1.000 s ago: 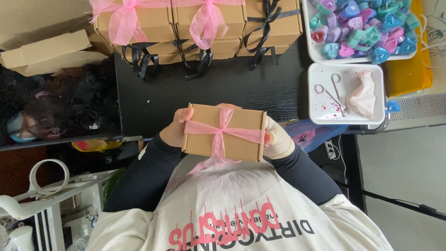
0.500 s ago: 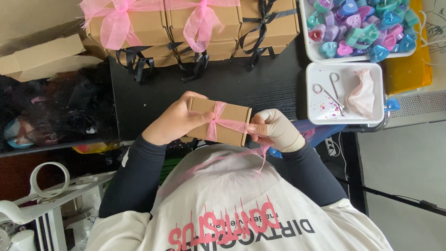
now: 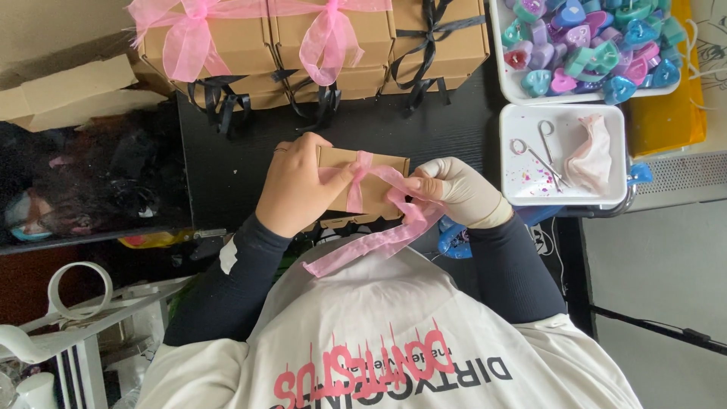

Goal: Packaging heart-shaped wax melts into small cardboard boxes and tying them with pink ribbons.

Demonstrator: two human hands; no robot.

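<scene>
I hold a small brown cardboard box [image 3: 375, 191] over the black table's near edge, close to my chest. My bare left hand [image 3: 299, 185] grips its left side, with the thumb pressed on the spot where the sheer pink ribbon [image 3: 386, 227] crosses on top. To the right of the box, my right hand [image 3: 454, 189], in a pale glove, pinches the ribbon. Two loose ribbon tails hang down toward my white shirt.
Finished brown boxes with pink bows [image 3: 189, 42] and black bows [image 3: 435, 34] are stacked at the table's far side. At right stand a white tray of coloured heart-shaped pieces [image 3: 591, 38] and a white tray [image 3: 522, 189] with scissors [image 3: 538, 155] and a crumpled glove. Flat cardboard [image 3: 68, 91] lies at left.
The box was held flat between both hands with its bow showing. My left hand now covers its left part, and my right hand has drawn the ribbon out to the right.
</scene>
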